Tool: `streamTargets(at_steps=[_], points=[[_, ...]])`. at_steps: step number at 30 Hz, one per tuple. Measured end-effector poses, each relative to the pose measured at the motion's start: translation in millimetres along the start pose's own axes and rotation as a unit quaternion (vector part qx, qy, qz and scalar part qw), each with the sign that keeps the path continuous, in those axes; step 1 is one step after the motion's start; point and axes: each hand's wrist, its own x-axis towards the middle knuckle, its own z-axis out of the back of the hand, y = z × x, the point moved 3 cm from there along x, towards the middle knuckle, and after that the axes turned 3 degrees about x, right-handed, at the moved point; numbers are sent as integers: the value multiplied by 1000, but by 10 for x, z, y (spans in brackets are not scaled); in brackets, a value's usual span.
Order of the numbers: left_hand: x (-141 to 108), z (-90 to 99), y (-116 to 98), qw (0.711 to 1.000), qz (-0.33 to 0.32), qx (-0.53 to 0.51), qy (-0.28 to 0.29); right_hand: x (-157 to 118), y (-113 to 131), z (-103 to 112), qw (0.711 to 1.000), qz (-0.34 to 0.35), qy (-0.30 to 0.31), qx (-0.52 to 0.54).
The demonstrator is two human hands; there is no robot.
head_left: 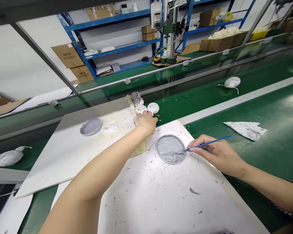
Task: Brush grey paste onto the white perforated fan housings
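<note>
- Factory workshop, as I see it from my remote station: an indoor assembly line.
- A long green conveyor belt [236, 107] runs through the room.
- Spattered white boards [161, 201] lie across the line.
- Blue metal shelves [122, 51] stand by a white wall [19, 65].
- Cardboard boxes [222, 44] and a machine [172, 32] on a steel column sit beyond.

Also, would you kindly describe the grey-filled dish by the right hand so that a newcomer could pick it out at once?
On the green conveyor belt, find the spattered white board nearest the person. On it sits a round dish of grey paste, with the blue-handled brush in the right hand reaching its edge. The similar dish on the farther board has no brush.
</note>
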Motion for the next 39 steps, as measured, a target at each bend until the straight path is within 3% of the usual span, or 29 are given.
streamTargets(at_steps=[3,6,8,9,10,12,13,14,15,17,19,24,27,31,35,37,39], points=[[31,8,144,999,14,-31,-3,46,-86,-34,989,-74,-33,121],[-81,79,376,996,20,-87,-28,77,-219,-53,946,-177,-69,262],[-213,126,547,981,16,-180,-68,90,-287,-62,911,-224,-89,335],[-292,140,626,958,7,-273,-90,96,-309,-66,897,-236,-96,362],[-378,142,696,915,-2,-389,-106,104,-323,-69,886,-243,-100,382],[-561,111,800,775,-2,-622,-116,118,-337,-78,873,-253,-104,405],[-654,80,829,702,11,-703,-114,123,-343,-83,866,-260,-107,414],[-745,43,841,650,30,-751,-110,128,-348,-89,859,-267,-110,423],[-832,6,842,611,50,-782,-111,132,-354,-96,852,-274,-113,431],[-985,-66,820,565,75,-813,-117,137,-363,-112,843,-285,-116,442],[-1099,-139,781,557,83,-818,-113,139,-363,-128,839,-292,-112,445],[-1281,-294,644,584,72,-806,-65,140,-329,-139,851,-279,-103,432],[-1369,-346,535,575,42,-816,-40,144,-325,-112,877,-244,-113,399],[-1464,-387,426,593,2,-805,-18,147,-332,-66,918,-188,-126,326],[-1506,-433,362,611,0,-791,-8,150,-264,-42,918,-183,-132,325],[-1506,-468,313,601,15,-799,9,161,-168,-44,913,-185,-132,338],[-1501,-502,250,569,40,-821,30,178,-31,-67,913,-174,-123,347]])
